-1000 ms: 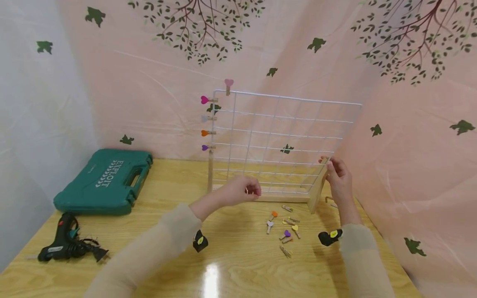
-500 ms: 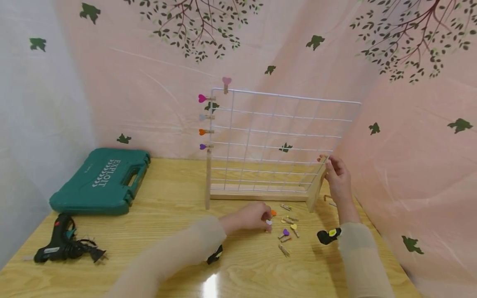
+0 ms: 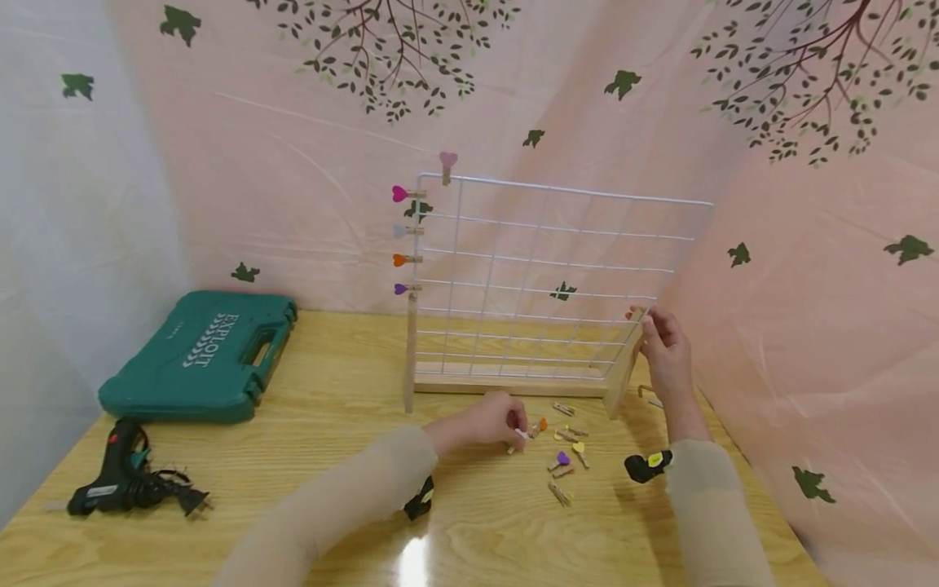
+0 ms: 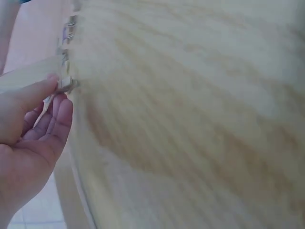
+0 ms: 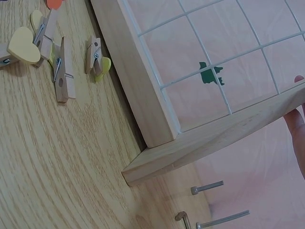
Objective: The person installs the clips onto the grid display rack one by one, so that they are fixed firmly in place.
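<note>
White peg (image 3: pixel 521 434) in hand — left hand (image 3: pixel 493 420) pinches it, 7 o'clock of the grid (image 3: pixel 548 187). Right hand (image 3: pixel 669 346) grips the post (image 3: pixel 623 375) at 4 o'clock, presumably steadying it. Done: four side pegs (image 3: pixel 399 260) clipped up the left edge, 9 to 10 o'clock, plus a pink peg (image 3: pixel 447 167) on top near 11. Not on: the white peg and the loose pegs (image 3: pixel 562 459) on the table (image 3: pixel 484 530) at 6 o'clock — I'd call it under half. No exact loose count, some overlap. Can't tell if the white peg touches the table. Left wrist view is blurred; right wrist view cuts the right hand at its 3 o'clock edge.
</note>
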The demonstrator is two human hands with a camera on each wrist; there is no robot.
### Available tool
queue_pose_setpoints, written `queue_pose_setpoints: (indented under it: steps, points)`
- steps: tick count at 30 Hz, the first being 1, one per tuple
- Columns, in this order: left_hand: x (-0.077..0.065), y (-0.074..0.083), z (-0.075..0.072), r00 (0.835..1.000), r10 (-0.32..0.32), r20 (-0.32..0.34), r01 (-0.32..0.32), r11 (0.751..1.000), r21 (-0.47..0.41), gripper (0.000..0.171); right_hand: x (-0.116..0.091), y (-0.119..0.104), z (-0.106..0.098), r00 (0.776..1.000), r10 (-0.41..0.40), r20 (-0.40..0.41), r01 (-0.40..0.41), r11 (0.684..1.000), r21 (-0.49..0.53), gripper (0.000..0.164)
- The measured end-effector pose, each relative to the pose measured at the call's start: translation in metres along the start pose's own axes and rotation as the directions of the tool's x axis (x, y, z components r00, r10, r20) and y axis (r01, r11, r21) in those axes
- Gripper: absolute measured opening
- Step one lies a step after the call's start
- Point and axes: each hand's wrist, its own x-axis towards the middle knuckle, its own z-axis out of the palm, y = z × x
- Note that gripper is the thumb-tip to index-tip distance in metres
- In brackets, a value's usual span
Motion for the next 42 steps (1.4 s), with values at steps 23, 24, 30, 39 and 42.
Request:
queue_pose_setpoints:
  steps: [23,24,30,39,42]
  points:
    - [-0.033,0.097,-0.144,0.946,0.177,-0.272,-0.189,0.982,-0.018,0.009,-0.002,0.005,-0.003,0.999,-0.020,0.026,0.018,0.998,0.059,0.033]
    - [-0.034,0.102,-0.153,0.934,0.191,-0.303,-0.194,0.981,0.023,0.009,-0.002,0.006,-0.003,1.000,-0.018,0.023,0.017,0.998,0.061,0.032]
    - [-0.034,0.135,-0.206,0.807,0.289,-0.516,-0.228,0.957,0.179,0.009,-0.001,0.010,-0.007,1.000,-0.005,-0.001,0.005,0.998,0.069,0.032]
    - [-0.025,0.169,-0.273,0.675,0.312,-0.669,-0.153,0.946,0.287,0.014,0.002,0.011,-0.007,0.999,0.002,-0.033,-0.001,0.999,0.036,0.030]
    - [-0.022,0.172,-0.286,0.695,0.249,-0.674,-0.086,0.960,0.267,0.015,0.003,0.010,-0.005,0.999,0.009,-0.032,-0.008,0.999,0.036,0.029]
